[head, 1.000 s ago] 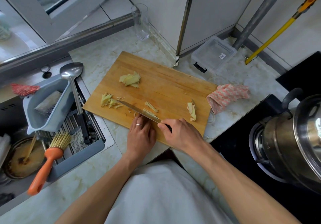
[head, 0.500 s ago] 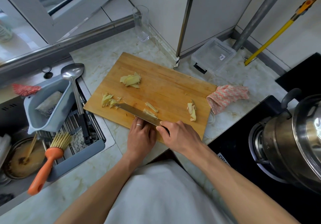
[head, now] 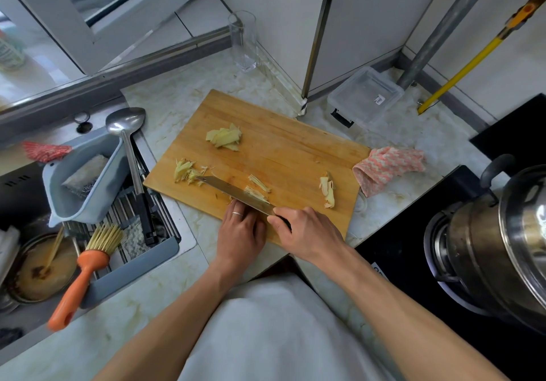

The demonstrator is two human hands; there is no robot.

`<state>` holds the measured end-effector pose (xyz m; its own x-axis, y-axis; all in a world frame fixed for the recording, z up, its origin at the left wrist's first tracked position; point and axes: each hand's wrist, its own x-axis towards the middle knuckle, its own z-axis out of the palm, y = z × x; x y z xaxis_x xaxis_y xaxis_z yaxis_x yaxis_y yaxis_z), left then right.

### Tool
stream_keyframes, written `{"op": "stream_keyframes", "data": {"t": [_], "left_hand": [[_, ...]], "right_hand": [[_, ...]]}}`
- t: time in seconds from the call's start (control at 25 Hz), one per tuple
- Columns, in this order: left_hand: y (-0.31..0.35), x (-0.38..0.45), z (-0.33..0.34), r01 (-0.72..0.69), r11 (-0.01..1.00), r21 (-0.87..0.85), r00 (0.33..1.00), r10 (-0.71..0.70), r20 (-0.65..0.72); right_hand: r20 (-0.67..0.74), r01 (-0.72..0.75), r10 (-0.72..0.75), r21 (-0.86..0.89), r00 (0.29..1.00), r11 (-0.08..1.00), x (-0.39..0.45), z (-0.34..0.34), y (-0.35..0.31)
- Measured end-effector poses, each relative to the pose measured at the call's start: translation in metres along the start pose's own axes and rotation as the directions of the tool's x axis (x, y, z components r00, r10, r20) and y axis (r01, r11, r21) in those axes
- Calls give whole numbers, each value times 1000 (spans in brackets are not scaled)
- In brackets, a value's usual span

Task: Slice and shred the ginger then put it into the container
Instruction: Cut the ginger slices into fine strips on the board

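Shredding step: right hand grips knife, blade flat on board; left hand fingers curled, pinning ginger at near edge w/ container far right; keep fingertips tucked, cuts thin

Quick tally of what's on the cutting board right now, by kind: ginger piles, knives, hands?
Ginger piles: 4, at
Knife: 1, held by the right hand
Hands: 2, counting the left hand, which rests on the board's near edge
Total: 7
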<state>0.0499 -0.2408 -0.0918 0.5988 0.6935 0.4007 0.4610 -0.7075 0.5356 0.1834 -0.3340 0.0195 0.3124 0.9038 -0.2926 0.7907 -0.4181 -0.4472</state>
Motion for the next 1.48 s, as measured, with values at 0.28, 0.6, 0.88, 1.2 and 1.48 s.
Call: {"op": "stream_keyframes", "data": {"t": [0.28,0.6,0.88,1.2,1.48], "left_hand": [[0,0,1,-7,1000,-3,1000,7,-12],[0,0,1,-22,1000,7,999,22,-23],[0,0,1,-14,1000,9,1000,14,-16],[1,0,-1,-3,1000,8,1000,3,-11],[1,-1,-1,1,1000,13,1000,-1,-11]], "right_hand": [[-9,10,-11,-27,1000,1000,1,1,-3],[3,17,-17,-25,1000,1000,-3,-1,-2],[-17,27,-28,-49,999,998,-4,2,-1],[-26,28,-29,-47,999,999,-3,4,-1],[-24,20,-21,-45,999,999,-2,4,-2]]}}
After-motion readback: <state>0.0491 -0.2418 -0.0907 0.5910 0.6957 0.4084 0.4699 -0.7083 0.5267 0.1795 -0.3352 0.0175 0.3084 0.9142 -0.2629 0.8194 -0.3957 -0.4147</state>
